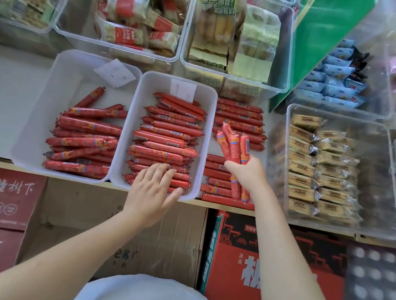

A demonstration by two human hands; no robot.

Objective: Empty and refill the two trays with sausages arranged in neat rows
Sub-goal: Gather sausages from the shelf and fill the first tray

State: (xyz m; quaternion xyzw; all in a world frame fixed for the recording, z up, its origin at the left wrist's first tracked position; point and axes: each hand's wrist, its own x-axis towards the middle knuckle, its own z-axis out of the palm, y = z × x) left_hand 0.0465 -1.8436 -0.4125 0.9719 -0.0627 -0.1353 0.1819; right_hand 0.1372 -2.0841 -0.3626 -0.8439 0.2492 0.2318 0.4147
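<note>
Resting left hand [153,189] on tray [128,123] near edge; right hand [246,171] gripping sausages [234,145]

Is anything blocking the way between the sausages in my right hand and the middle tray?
Nothing visible does. The right hand holds a bunch of sausages just right of the middle tray, above its rim. The left hand rests only on the tray's near rows.

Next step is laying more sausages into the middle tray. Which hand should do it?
Probably the right hand: it already grips a bunch of sausages beside the middle tray. The left hand lies flat on that tray's near rows, holding nothing, well placed to steady them.
</note>
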